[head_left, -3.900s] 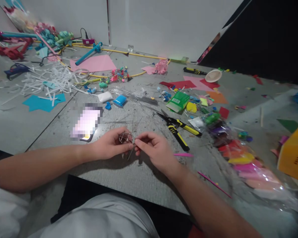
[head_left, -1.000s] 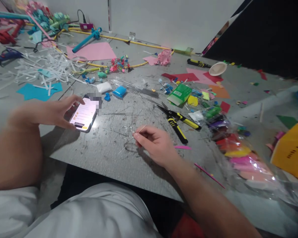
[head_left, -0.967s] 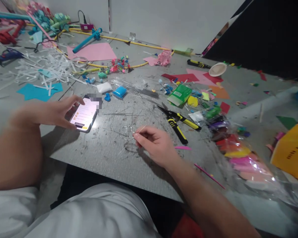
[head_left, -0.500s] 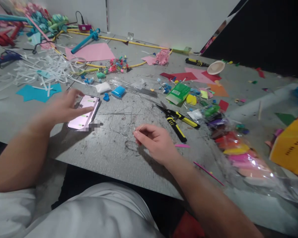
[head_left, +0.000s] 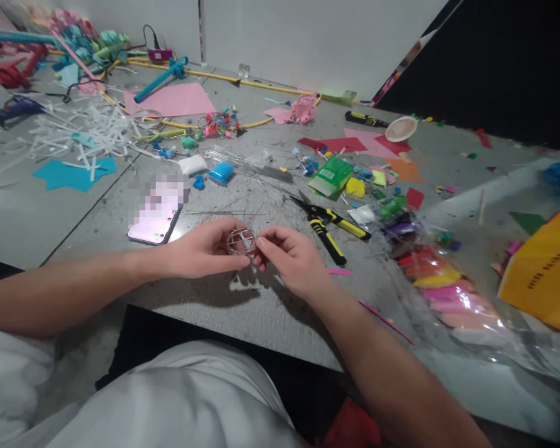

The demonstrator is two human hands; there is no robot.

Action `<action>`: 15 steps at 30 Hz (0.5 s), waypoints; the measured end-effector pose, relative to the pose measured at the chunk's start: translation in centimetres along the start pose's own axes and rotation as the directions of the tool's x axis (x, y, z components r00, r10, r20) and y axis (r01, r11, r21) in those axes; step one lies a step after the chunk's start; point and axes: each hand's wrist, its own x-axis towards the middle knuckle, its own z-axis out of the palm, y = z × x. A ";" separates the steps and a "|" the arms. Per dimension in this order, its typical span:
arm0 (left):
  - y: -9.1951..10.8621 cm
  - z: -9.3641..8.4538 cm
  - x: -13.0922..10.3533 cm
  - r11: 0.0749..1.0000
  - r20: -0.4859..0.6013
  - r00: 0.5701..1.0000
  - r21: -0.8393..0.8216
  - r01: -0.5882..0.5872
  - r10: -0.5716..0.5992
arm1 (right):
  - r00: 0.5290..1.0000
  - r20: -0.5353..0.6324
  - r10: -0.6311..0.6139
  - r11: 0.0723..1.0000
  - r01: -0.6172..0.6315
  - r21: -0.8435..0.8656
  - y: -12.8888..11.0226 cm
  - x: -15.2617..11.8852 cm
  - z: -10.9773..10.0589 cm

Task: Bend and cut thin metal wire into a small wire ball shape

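Between my hands, just above the table, is a small round frame of silvery wire (head_left: 241, 241) with bars crossing inside its ring. My left hand (head_left: 210, 247) curls around its left side, thumb below and fingers above. My right hand (head_left: 289, 258) pinches its right edge between thumb and forefinger. A phone (head_left: 156, 214) with a lit screen, partly pixelated, lies left of my left hand. Black-and-yellow pliers (head_left: 327, 224) rest with jaws parted to the upper right of my right hand. Loose thin wires (head_left: 224, 213) lie on the table behind my hands.
White paper strips (head_left: 93, 124) and a blue paper piece (head_left: 77, 173) lie at the left. Small blue and white packets (head_left: 221, 173) sit behind the phone. Clear bags of coloured clay (head_left: 448, 286) and a yellow packet (head_left: 544, 274) crowd the right. A yellow hoop (head_left: 270, 87) lies at the back.
My left hand has left the phone, moved right and taken hold of the wire frame. My right hand keeps its pinch on the frame, which now faces up more clearly.
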 end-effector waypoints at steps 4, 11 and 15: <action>2.6 -6.3 -2.8 0.767 -0.105 0.994 0.638 0.075 -0.010 | 0.999 -0.037 -0.025 0.999 0.026 0.027 0.1 0.1 -0.3; 1.0 -12.1 -9.0 0.547 -0.578 0.781 0.585 0.598 -0.236 | 1.000 -0.020 -0.005 0.999 0.006 0.038 0.1 0.0 0.0; 2.3 -9.9 -8.4 0.646 -0.635 0.770 0.568 0.510 -0.051 | 1.000 -0.020 -0.014 1.000 0.014 -0.003 0.2 -0.1 -0.1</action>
